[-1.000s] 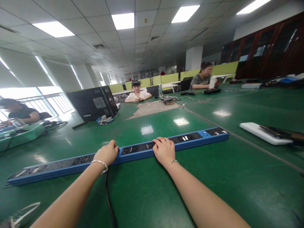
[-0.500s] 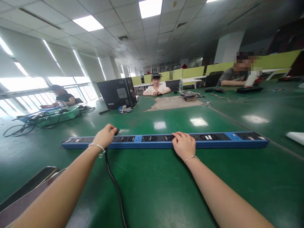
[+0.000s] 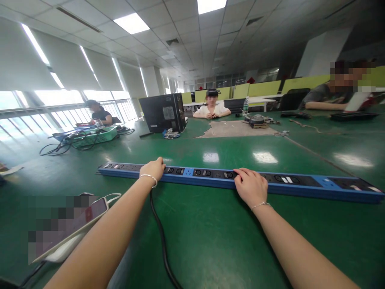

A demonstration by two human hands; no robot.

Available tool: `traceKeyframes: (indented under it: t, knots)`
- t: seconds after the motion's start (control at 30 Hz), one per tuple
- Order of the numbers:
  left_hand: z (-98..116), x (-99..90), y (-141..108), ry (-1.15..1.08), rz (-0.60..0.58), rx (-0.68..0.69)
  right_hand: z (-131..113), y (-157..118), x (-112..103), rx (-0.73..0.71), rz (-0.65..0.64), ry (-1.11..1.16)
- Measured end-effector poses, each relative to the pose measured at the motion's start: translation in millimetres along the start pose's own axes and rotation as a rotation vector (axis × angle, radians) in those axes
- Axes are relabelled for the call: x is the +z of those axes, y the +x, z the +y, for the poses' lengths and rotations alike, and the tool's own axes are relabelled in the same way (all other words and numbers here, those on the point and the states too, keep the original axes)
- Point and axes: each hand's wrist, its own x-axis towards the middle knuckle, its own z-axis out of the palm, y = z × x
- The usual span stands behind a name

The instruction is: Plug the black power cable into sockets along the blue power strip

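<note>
A tiled ceiling [image 3: 168, 24] is spanning the room, its light panels glowing, with tall windows [image 3: 57, 106] letting daylight in along the left. Below it, a wide green table [image 3: 210, 241] is filling the foreground, its glossy top reflecting the lights and a grey worn patch [image 3: 234, 131] showing near the far side. Three people are sitting beyond the working space: one across [image 3: 214, 110], one at the right [image 3: 325, 97] and one at the far left [image 3: 102, 114]. A long blue power strip [image 3: 201, 180] is lying flat across the table in front of the wearer, its sockets facing up. A black computer case [image 3: 162, 114] is standing farther back. Both forearms are reaching forward from the bottom corners. The right hand [image 3: 252, 186] is lying palm down over the strip, right of the middle, its fingers bending together over the top; whether it is gripping or only resting, I cannot tell. The left hand [image 3: 152, 168] is curling at the strip's left half, knuckles up; its fingertips are hidden, so I cannot tell what it is holding. A black cord [image 3: 162, 235] is running from beneath the left hand towards the wearer. A thin bracelet is circling each wrist.
</note>
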Motion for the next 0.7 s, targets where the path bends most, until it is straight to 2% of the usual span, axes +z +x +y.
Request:
traceKeyframes:
  t: [0.2, 0.47, 0.7]
  knots:
    - [10.5, -2.9, 7.5, 0.059, -0.006, 0.040, 1.0, 1.9, -1.4, -0.004, -0.041, -0.025]
    - [-0.4, -3.6, 14.2, 0.040, -0.055, 0.045, 1.2, 3.1, -2.8, -0.012, -0.050, -0.043]
    - [-2.5, -1.1, 14.0, 0.022, -0.044, 0.058, 3.8, 4.9, -2.3, -0.045, -0.076, -0.076]
